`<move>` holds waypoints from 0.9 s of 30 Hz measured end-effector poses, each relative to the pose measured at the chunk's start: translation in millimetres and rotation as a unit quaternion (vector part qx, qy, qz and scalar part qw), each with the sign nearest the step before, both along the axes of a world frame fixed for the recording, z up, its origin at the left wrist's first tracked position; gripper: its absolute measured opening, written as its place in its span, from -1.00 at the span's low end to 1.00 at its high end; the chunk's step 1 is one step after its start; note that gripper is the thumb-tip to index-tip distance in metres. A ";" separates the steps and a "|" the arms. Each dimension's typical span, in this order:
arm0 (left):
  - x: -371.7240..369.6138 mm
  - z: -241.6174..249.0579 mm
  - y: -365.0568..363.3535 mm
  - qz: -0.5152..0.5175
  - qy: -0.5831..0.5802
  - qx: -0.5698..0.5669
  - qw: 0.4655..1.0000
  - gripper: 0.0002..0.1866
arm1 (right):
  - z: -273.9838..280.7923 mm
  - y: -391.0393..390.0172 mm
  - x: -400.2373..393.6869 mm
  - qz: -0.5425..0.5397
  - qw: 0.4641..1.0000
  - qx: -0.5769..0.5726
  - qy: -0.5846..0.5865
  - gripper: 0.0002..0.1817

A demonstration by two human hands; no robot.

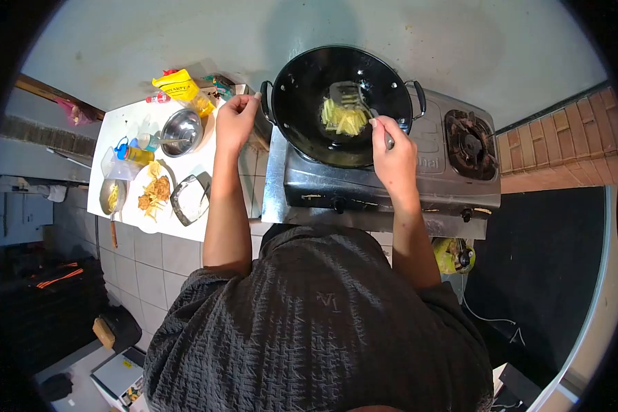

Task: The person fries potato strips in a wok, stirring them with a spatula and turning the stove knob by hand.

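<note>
A black two-handled wok (305, 82) sits on the left side of the steel gas stove (426, 161). Pale yellow-green cut strips (343, 118) lie in its middle. My right hand (395, 154), at the wok's lower right rim, is closed round the handle of a slotted spatula (347, 93), whose head rests at the strips. Beside the wok's left handle (265, 103) is my left hand (237, 122), its fingers curled together with thumb and forefinger meeting; whether it touches that handle or holds anything is hidden.
Left, a white table (141, 117) bears a steel bowl (182, 130), a plate of fried food (154, 196), a square dish (190, 199), a small pan (112, 196), a yellow bottle (137, 154) and a yellow packet (178, 86). A bare burner (470, 144) is at right.
</note>
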State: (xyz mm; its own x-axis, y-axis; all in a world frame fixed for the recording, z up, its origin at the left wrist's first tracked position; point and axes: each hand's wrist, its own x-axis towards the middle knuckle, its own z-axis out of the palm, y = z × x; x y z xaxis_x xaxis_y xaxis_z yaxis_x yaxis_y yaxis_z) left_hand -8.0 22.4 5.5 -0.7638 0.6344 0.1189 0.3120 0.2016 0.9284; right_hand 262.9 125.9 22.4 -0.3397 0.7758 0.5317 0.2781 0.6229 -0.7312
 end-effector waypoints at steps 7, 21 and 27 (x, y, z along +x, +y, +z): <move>1.3 0.7 1.0 -0.002 -0.008 0.006 1.000 -0.66 | -0.5 -1.3 -3.1 0.013 1.000 -0.004 -0.007 -0.87; 0.6 0.3 -0.8 -0.007 -0.002 -0.001 1.000 -0.67 | -1.5 1.0 -5.8 0.023 0.998 -0.050 -0.014 -0.85; -0.6 -1.5 -1.5 -0.001 -0.013 0.000 1.000 -0.67 | 8.6 -5.3 -4.9 0.032 0.999 -0.033 -0.011 -0.87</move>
State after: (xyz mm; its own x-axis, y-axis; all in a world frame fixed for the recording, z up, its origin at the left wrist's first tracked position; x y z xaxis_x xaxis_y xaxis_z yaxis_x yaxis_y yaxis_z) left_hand -8.6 20.8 4.0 -0.7647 0.6367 0.0995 0.2891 0.2009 0.9360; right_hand 258.1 120.6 31.0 -0.4000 0.7857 0.4718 0.2560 0.5901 -0.7657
